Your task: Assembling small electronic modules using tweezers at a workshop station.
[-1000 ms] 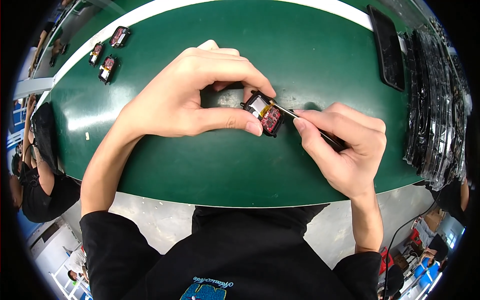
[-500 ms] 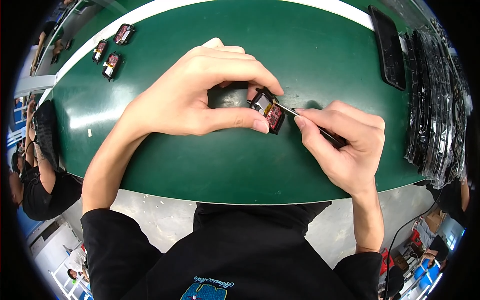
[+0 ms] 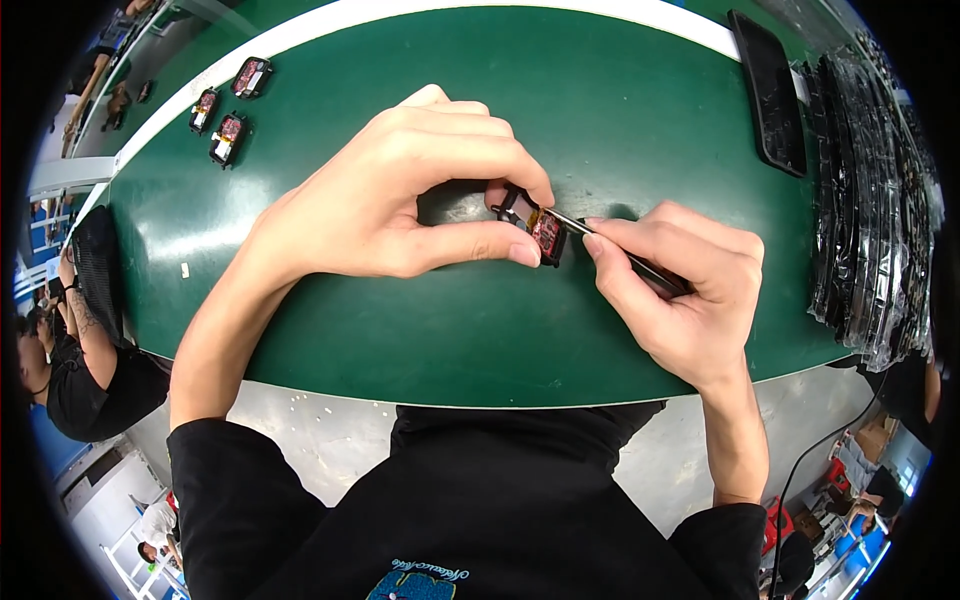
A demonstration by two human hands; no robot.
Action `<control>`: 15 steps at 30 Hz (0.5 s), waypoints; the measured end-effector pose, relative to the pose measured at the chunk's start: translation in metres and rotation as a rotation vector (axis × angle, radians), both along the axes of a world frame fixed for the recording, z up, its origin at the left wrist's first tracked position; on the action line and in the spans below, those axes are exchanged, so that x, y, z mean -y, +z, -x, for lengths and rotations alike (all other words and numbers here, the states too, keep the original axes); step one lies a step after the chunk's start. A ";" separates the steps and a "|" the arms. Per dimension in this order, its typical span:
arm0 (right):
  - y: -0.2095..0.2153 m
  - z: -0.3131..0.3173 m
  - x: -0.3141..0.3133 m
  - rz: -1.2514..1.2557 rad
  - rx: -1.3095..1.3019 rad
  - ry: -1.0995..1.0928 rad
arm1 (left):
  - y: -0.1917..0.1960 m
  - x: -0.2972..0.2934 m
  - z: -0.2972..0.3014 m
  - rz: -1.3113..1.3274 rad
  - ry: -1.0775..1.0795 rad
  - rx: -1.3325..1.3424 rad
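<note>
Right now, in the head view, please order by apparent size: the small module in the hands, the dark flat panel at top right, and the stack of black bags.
1. stack of black bags
2. dark flat panel
3. small module, partly hidden by the left hand

Glossy clear plastic packages [image 3: 868, 200], dark contents, are lying overlapped in a long row along the bench's right edge, running from far right corner toward near edge. Just left of them, near the far edge, a flat black rectangular screen panel [image 3: 768, 90] is lying face up, unlit, slightly angled. No labels or signs showing elsewhere on the bench.
</note>
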State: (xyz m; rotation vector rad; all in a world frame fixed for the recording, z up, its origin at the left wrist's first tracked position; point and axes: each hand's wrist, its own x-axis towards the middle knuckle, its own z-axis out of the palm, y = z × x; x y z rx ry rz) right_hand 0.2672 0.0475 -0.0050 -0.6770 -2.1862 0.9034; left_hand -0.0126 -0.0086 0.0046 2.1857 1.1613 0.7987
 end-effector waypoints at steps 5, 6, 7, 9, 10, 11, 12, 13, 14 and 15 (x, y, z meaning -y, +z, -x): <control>-0.001 0.000 0.001 -0.013 -0.001 0.007 | 0.001 0.000 -0.001 0.006 0.006 -0.010; -0.002 0.000 0.000 -0.016 0.000 0.005 | 0.001 0.001 -0.001 0.009 0.010 -0.014; -0.001 0.001 0.001 -0.017 -0.001 0.003 | 0.001 0.001 0.000 0.012 0.013 -0.018; 0.001 0.001 0.002 -0.002 0.012 -0.007 | 0.001 0.001 0.000 0.015 0.014 -0.017; 0.001 0.000 0.001 -0.002 0.011 -0.009 | 0.001 0.001 0.000 0.018 0.016 -0.015; 0.000 0.000 0.001 -0.014 0.009 -0.003 | 0.001 0.001 0.000 0.018 0.015 -0.015; -0.001 -0.001 0.001 -0.026 0.006 0.003 | 0.001 0.000 0.000 0.011 0.010 -0.012; -0.001 -0.001 0.002 -0.027 0.004 0.003 | 0.001 -0.001 0.000 0.003 0.005 -0.009; -0.001 -0.001 0.003 -0.071 0.012 0.008 | 0.002 0.000 0.000 0.002 0.005 -0.011; -0.001 -0.001 0.003 -0.117 0.018 0.013 | 0.002 -0.001 0.000 0.008 0.004 -0.007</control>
